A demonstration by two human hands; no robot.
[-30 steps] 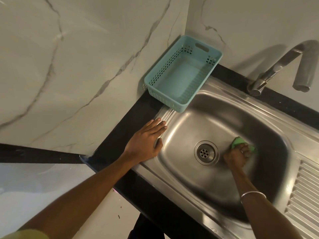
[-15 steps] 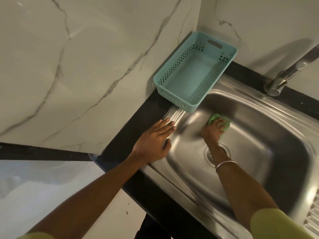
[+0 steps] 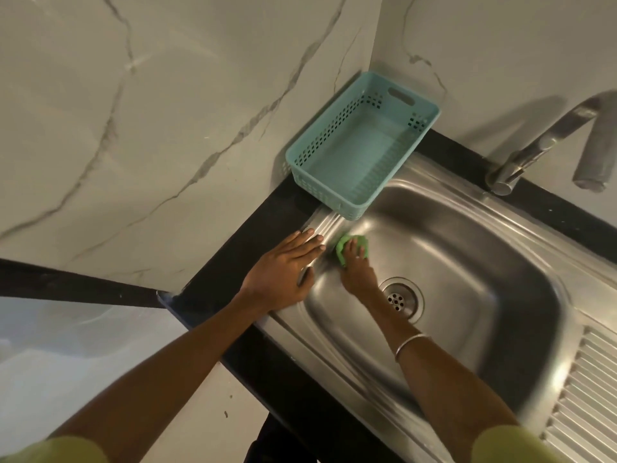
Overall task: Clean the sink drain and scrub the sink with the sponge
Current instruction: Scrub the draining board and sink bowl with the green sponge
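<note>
Right hand [image 3: 356, 269] presses the green sponge [image 3: 350, 247] against the upper-left wall of the sink [image 3: 467, 262], just under the ridged rim, fingers curled over the sponge's top. Sponge sits up and to the left of the drain [image 3: 402, 297], apart from it, with the right wrist passing just beside the drain's left edge. Its long axis cannot be judged; the hand covers most of it.

Left hand [image 3: 283, 269] lies flat on the rim and black counter [image 3: 233, 262], fingers straight, grasping nothing, apparently bracing. Its fingertips are just beside the sponge, nearly touching. Right hand is the working one. The teal basket [image 3: 360, 155] stands on the corner just above the sponge.

Change from half a second ago: sponge has moved left and up the wall, from just above the drain to beside the left fingertips. One second ago it was right of the drain. Left hand is unchanged.

Judgement: scrubbing sweeps across the basin; the next stroke likely runs back down-right toward the drain.
</note>
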